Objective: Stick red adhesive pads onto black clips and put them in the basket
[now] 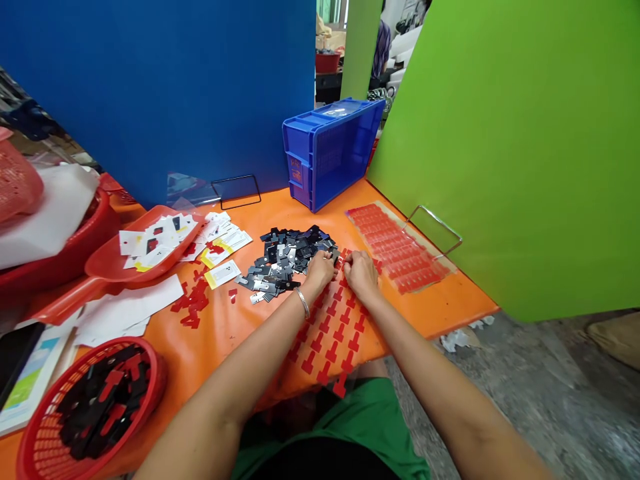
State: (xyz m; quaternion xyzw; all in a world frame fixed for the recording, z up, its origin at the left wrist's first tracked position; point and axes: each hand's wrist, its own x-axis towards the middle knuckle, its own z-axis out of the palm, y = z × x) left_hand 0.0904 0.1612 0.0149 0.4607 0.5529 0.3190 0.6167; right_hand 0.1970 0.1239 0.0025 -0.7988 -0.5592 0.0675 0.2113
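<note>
My left hand [321,269], with a silver bangle at the wrist, is closed in a pinch by the right edge of a pile of small black and grey metal pieces [287,257]. Close beside it, my right hand [361,272] has its fingers curled together over the upper part of a clear sheet carrying rows of red T-shaped stickers [317,341]. What either set of fingertips holds is too small and hidden to make out. The sheet's near end hangs over the table edge above my lap.
A red basket [157,373] of black and red pieces stands front left, below a red scoop [95,268] of cards. Loose red bits [193,303] lie nearby. Behind are a blue crate [301,167] and another red sheet [400,247]. Blue and green panels enclose the orange table.
</note>
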